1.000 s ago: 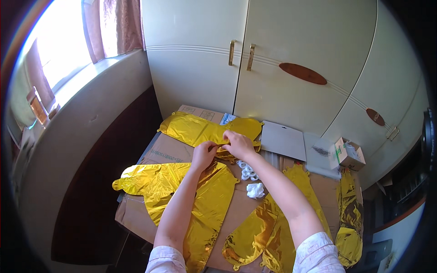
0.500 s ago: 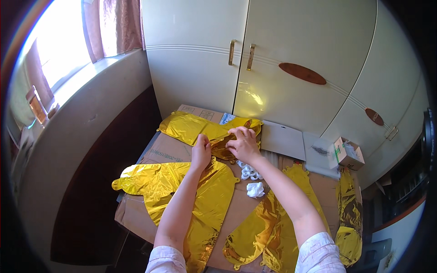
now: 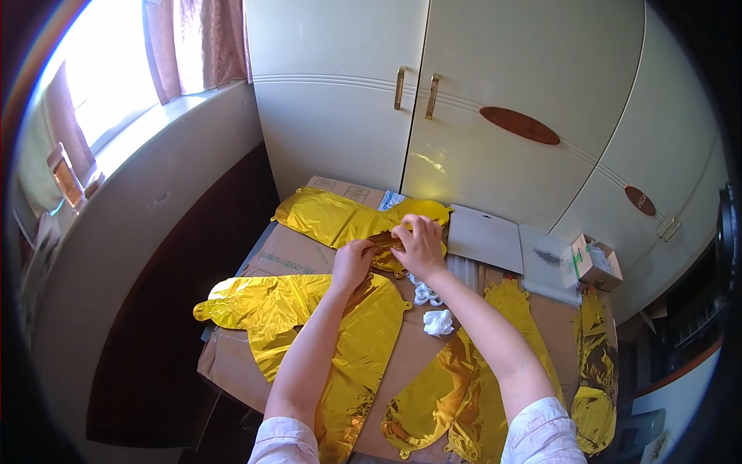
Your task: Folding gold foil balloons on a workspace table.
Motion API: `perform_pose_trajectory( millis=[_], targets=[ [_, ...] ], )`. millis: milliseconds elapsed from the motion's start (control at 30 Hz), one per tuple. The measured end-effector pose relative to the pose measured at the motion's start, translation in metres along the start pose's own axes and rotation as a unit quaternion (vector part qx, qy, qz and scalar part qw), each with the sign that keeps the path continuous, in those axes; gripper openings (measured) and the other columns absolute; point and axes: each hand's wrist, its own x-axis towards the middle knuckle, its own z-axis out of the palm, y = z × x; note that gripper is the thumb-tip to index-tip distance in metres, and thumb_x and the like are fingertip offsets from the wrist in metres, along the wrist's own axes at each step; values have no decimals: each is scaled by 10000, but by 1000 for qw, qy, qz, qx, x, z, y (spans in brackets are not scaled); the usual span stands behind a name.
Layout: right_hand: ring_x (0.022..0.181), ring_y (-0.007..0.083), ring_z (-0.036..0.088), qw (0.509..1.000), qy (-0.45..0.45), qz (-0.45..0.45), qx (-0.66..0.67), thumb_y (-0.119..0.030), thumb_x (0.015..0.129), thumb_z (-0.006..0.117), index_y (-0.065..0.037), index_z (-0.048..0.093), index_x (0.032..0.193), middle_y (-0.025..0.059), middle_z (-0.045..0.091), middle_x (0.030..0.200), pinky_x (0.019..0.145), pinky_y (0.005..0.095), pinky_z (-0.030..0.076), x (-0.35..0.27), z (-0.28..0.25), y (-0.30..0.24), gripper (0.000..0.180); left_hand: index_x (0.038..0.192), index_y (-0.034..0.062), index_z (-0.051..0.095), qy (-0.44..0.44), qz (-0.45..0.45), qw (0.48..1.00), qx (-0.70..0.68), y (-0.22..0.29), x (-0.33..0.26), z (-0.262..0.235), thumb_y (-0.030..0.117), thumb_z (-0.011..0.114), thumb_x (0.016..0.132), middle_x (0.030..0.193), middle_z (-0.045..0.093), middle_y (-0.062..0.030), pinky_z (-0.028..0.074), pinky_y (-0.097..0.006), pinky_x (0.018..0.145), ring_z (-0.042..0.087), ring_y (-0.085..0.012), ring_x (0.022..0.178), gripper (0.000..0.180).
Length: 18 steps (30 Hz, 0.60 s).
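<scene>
A flat gold foil balloon [image 3: 328, 217] lies across the far end of the cardboard-covered table, under both hands. My left hand [image 3: 352, 265] is closed, pinching the balloon's near edge. Just to its right, my right hand [image 3: 420, 246] has its fingers bent down and pinched on the crinkled foil; its fingertips are partly hidden. Beneath my left forearm spreads a second gold foil balloon [image 3: 267, 305]. A third foil balloon [image 3: 433, 398] lies near my right forearm. Several small white rolls [image 3: 424, 292] and a crumpled white tissue [image 3: 438, 322] sit by my right wrist.
Flat cardboard [image 3: 297, 255] covers the table. At the back right are a grey board [image 3: 485, 241], a clear plastic sheet [image 3: 547, 259] and a small open box [image 3: 597, 263]. Another gold foil piece [image 3: 593, 414] lies along the right edge. Cream cupboard doors [image 3: 502, 185] stand behind.
My left hand has shifted right along the foil, closer to the right hand. The foil between them has been bunched and moved a little. The view has tilted slightly.
</scene>
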Motion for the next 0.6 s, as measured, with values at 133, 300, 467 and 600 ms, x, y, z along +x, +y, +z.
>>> perform_pose_trajectory(
  millis=[133, 300, 467, 600],
  targets=[
    [917, 227, 590, 986, -154, -53, 25, -327, 774, 736, -115, 627, 898, 40, 600, 885, 785, 369, 461, -7, -1, 4, 269, 945, 31, 704, 9, -32, 999, -22, 4, 0, -3, 177, 636, 863, 847, 694, -173, 527, -400, 727, 674, -336, 797, 181],
    [1111, 332, 548, 953, -299, 36, 28, -424, 819, 689, -90, 619, 1148, 139, 598, 1140, 969, 433, 431, -12, 4, 6, 474, 965, 36, 695, 21, -41, 999, 1, 2, 1, -3, 174, 621, 874, 845, 694, -173, 528, -394, 725, 674, -343, 799, 181],
    [1342, 359, 364, 915, -388, 113, 12, -584, 783, 664, -165, 497, 1370, 165, 430, 1430, 1103, 462, 312, -10, 18, 23, 741, 974, 25, 689, 19, -52, 998, -28, 0, 2, 1, 177, 635, 882, 846, 687, -181, 518, -361, 707, 674, -323, 788, 186],
    [1367, 379, 331, 905, -406, 127, 9, -654, 764, 640, -196, 469, 1400, 174, 384, 1480, 1121, 467, 293, -9, 24, 25, 802, 958, 22, 684, 15, -66, 997, -28, -4, 2, 1, 166, 635, 878, 847, 689, -172, 518, -352, 707, 676, -309, 788, 172]
  ],
)
